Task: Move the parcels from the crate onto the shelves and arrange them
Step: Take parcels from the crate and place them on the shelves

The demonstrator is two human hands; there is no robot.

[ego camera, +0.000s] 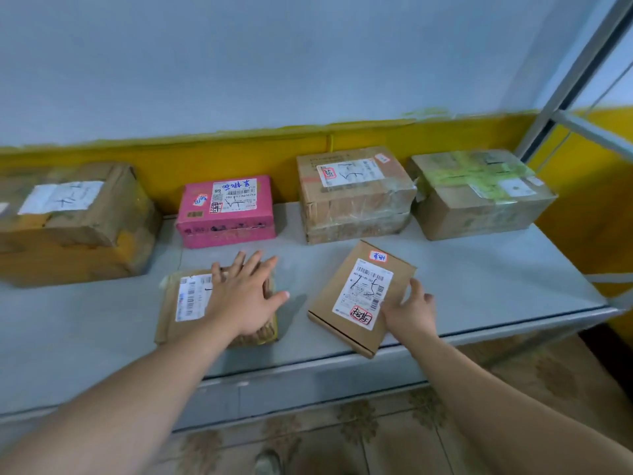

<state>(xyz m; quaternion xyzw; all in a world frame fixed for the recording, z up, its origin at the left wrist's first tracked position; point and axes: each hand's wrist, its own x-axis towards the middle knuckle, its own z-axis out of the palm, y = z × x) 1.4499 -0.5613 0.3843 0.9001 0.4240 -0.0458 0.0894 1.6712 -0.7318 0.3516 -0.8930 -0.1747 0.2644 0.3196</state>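
Two flat brown parcels lie near the front of the grey shelf [479, 289]. My left hand [245, 296] lies flat with spread fingers on top of the left flat parcel [181, 303], which carries a white label. My right hand [409, 311] holds the near right corner of the right flat parcel [356, 296], thumb along its right edge; this parcel sits askew and its near corner overhangs the shelf's front edge. Along the back stand a large brown box [75, 221], a pink box [226, 210], a taped brown box [352, 197] and a box with green tape [479, 193].
A yellow and pale wall runs behind the shelf. A metal shelf upright [561, 97] rises at the right. Patterned floor tiles [359, 433] lie below the shelf's front edge. The crate is out of view.
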